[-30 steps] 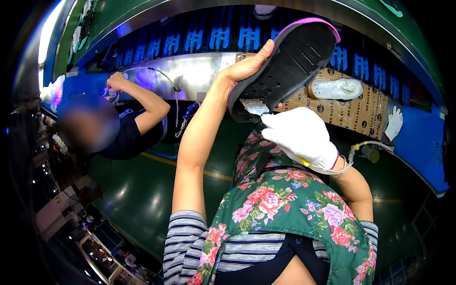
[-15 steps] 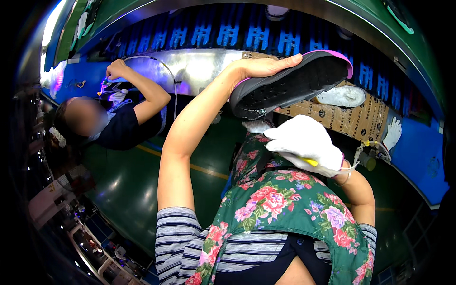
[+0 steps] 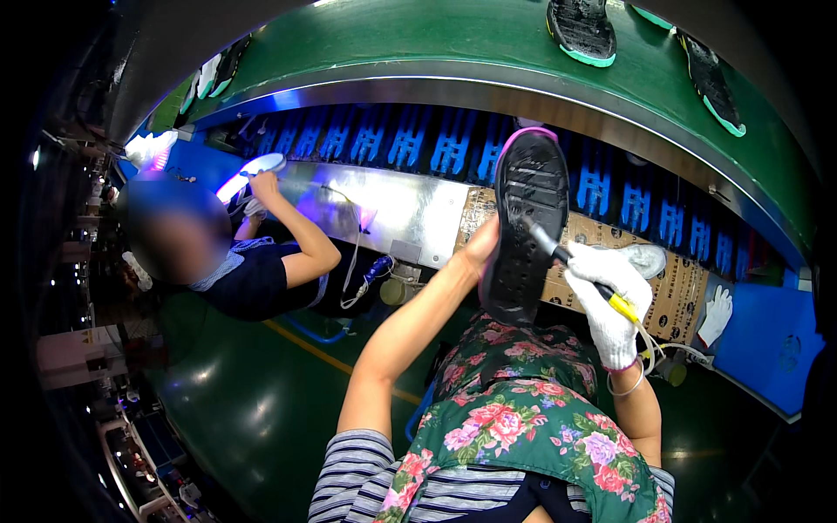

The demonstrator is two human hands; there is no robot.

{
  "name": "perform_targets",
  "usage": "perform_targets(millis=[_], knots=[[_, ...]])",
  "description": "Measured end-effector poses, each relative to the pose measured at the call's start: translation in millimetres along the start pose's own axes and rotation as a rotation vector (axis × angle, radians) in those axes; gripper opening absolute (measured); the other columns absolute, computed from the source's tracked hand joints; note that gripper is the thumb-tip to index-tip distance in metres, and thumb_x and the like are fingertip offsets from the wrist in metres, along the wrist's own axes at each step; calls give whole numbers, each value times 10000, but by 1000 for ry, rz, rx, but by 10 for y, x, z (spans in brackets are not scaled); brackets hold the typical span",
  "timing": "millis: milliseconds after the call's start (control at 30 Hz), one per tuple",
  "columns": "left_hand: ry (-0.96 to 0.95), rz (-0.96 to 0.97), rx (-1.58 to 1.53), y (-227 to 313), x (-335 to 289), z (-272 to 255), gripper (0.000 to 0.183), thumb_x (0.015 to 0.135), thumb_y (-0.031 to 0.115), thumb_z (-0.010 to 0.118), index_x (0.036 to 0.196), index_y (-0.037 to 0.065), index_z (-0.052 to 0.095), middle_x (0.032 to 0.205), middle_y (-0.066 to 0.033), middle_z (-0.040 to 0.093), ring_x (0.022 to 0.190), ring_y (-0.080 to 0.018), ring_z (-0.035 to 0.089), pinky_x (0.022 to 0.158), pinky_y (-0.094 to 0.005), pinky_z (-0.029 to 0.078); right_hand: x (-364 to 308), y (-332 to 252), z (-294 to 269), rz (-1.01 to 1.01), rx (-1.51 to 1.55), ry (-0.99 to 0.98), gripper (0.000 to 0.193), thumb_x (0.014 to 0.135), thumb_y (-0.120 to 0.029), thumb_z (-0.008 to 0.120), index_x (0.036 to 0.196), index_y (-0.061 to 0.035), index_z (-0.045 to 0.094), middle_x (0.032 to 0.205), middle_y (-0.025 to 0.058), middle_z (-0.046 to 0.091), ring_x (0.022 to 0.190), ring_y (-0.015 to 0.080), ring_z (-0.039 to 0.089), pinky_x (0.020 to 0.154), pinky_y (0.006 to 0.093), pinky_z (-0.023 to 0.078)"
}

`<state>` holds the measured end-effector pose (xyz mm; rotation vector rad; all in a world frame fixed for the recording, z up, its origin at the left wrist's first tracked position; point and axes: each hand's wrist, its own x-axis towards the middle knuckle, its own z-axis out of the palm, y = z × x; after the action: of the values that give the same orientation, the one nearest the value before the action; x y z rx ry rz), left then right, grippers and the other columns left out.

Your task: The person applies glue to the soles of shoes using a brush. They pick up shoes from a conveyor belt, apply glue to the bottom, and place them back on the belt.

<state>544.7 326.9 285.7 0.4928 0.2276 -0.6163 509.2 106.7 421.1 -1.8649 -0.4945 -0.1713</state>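
Note:
My bare left hand (image 3: 482, 244) grips a black shoe sole (image 3: 530, 261) with a pink rim by its left edge. The sole stands lengthwise in front of me, its hollowed inner face with small holes toward me. In a white knitted glove, my right hand (image 3: 610, 296) is closed around a brush (image 3: 551, 242) with a black handle and a yellow part, from which a thin pale tube runs down past the wrist. The brush tip meets the sole's inner face near its middle. The fingers of my left hand behind the sole are hidden.
Behind the sole, cardboard (image 3: 671, 292) covers part of the metal bench (image 3: 410, 205), with a whitish sole-shaped piece (image 3: 643, 260) on it. A white glove (image 3: 717, 315) lies on the blue surface at right. A green conveyor (image 3: 418, 44) carries several soles. A co-worker (image 3: 261, 270) works at left.
My left hand has turned the sole from slanting sideways to lengthwise. My right hand has brought the brush up onto its inner face. The co-worker now holds up a pale sole.

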Motion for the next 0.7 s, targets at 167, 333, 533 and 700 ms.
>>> perform_targets(millis=[167,333,533,700], knots=[[-128,163,68,-419,-126,-29,510,1051,363,525,1469,75,485,1475,-104,539,1375,-258,495,1196,-475,355,65,-35,-8,-79,-220,-107,168,784,-10,789,945,-54,768,997,113,771,881,248,725,804,342,552],[-175,76,82,-543,-389,-257,406,985,140,640,1349,-20,553,1218,-235,664,984,-349,720,902,-493,625,-49,-84,-21,-140,-230,-209,180,753,-28,801,918,-95,772,978,98,775,852,262,724,771,351,554],[-172,219,-474,-448,-673,232,758,1015,598,404,1528,40,399,1460,-221,527,1266,-347,595,1034,-517,535,-179,-199,8,-214,-175,-144,236,752,-27,815,968,-120,786,1038,75,776,897,247,723,802,354,547],[-169,205,-419,-481,-750,482,1057,802,720,635,1573,69,321,1476,-373,418,1348,-495,481,1114,-592,437,-246,-243,83,-213,-129,-30,251,738,-20,833,970,-104,792,1018,79,780,874,247,731,773,339,551]])
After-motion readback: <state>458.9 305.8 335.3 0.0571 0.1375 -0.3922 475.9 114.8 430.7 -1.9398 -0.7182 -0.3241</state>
